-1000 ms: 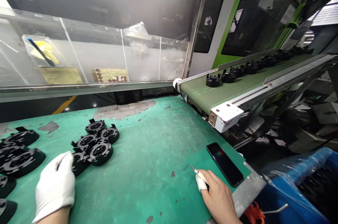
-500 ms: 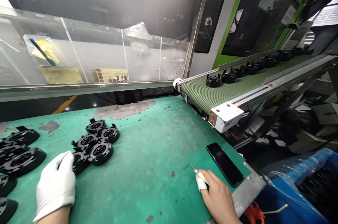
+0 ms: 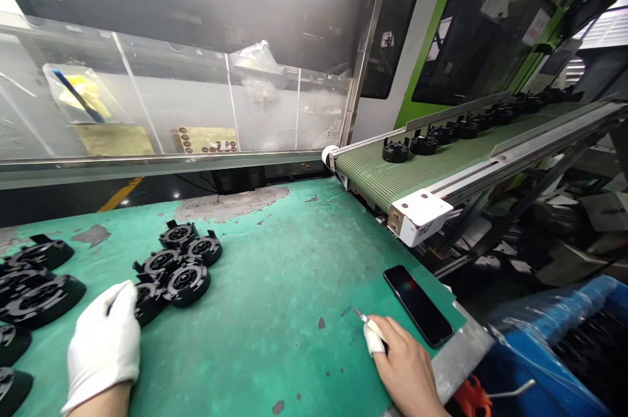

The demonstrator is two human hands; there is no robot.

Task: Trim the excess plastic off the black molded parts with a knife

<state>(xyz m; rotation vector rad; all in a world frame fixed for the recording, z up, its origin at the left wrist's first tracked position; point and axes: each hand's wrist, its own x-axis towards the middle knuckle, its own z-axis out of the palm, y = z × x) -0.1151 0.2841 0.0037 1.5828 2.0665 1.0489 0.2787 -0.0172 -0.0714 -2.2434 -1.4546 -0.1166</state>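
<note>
My left hand (image 3: 104,345), in a white glove, is closed beside a cluster of black round plastic parts (image 3: 186,283). Its fingertips are against the nearest part (image 3: 148,304), whose left side they hide. I cannot make out whether anything is inside the fingers. Bare except for a white cover on the thumb, my right hand (image 3: 405,364) grips a slim craft knife (image 3: 369,323) with a pale handle. Its small metal tip points up and left, over the green tabletop (image 3: 275,299).
More black round parts (image 3: 44,299) sit at the left edge. A phone (image 3: 418,306) lies beside my right hand. Behind it, a green conveyor belt (image 3: 367,171) carries a row of black parts (image 3: 395,151). Lower right are a blue bin (image 3: 527,364) and an orange-handled tool (image 3: 471,397).
</note>
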